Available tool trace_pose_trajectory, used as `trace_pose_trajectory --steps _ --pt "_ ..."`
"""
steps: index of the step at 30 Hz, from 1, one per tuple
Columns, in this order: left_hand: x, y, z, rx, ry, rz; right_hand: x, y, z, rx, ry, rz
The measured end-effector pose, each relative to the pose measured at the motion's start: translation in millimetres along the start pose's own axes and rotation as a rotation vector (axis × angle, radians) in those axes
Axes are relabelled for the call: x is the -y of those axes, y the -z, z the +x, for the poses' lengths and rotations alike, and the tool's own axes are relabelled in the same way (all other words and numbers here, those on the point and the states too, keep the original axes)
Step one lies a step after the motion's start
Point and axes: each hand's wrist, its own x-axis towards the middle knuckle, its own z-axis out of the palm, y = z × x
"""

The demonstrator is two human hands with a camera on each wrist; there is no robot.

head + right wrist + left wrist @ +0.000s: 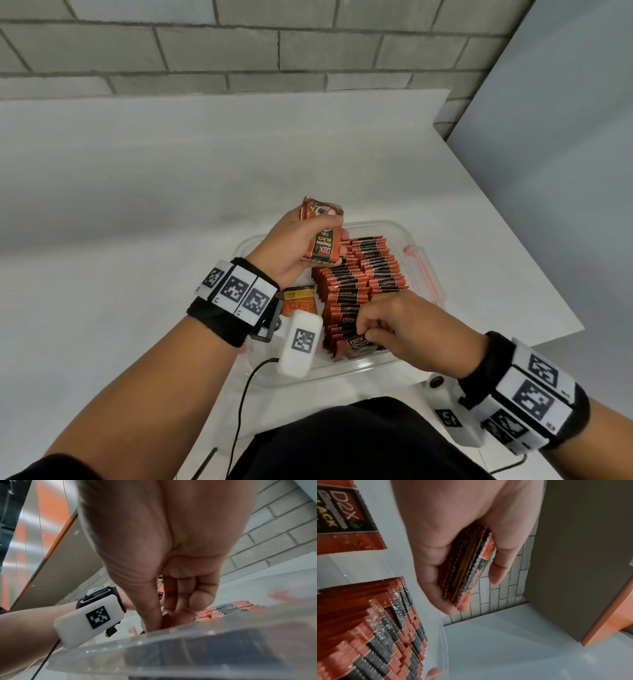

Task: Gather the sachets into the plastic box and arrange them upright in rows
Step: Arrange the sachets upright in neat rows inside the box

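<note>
- The left hand (291,240) grips a small stack of sachets (322,241), thumb on one face and fingers on the other, above the far left corner of the plastic box (394,228).
- The right hand (407,325) pinches an upright sachet (359,342) at the near end of the rows (359,281), which stand on edge inside the box.
- One sachet (299,299) lies flat on the box floor, left of the rows.
- The box sits on the white worktop (137,205).

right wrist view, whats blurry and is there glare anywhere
Right wrist view: the plastic box rim up close is smeared out of focus. Left wrist view: the held sachets in the left hand are motion-blurred. Head view: sharp, soft even light, no strong glare.
</note>
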Motion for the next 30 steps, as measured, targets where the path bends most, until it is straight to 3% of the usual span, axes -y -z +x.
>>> trace_pose_trajectory --steps 22,30 --pt "1.5 2.5 4.0 -0.01 0.017 -0.017 9.0 -2.8 11.7 0.119 -0.073 -0.265" --pt "0.3 0.8 2.1 0.0 0.046 -0.088 5.5 -2.4 15.1 0.134 -0.088 -0.223"
